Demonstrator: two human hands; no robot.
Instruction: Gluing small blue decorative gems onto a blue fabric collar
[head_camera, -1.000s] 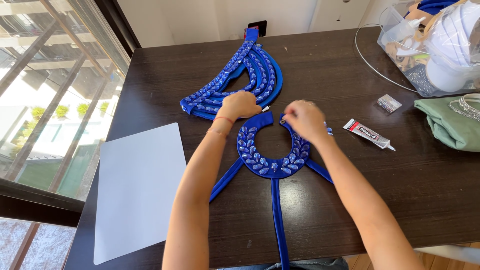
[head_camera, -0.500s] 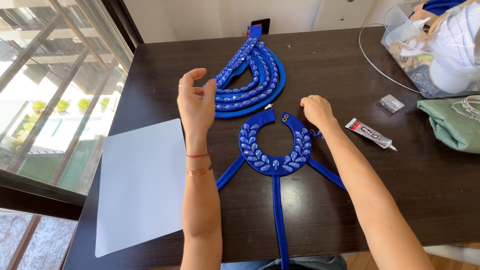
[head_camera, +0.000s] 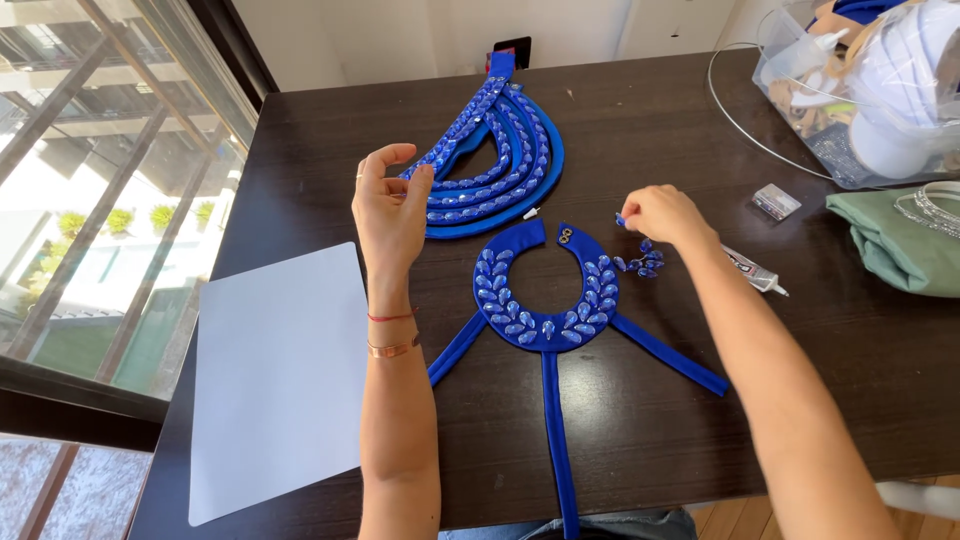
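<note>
Nearby, glue tube (head_camera: 752, 274) & white sheet (head_camera: 280, 375); left hand (head_camera: 390, 205) fingers open, right hand (head_camera: 665, 214) fingers maybe pinching blue gem (head_camera: 620, 219).

The collar (head_camera: 545, 290) lies between both hands. Loose gems (head_camera: 640, 263) sit just below the right hand (head_camera: 662, 213), glue tube (head_camera: 752, 271) beside them.

Both forearms are bare, with no sleeves in view. The left wrist carries a thin red string bracelet (head_camera: 391, 316) and, just below it, a slim copper-coloured bangle (head_camera: 393, 349). A narrow ring (head_camera: 359, 176) shows on the left hand (head_camera: 390, 215).
</note>
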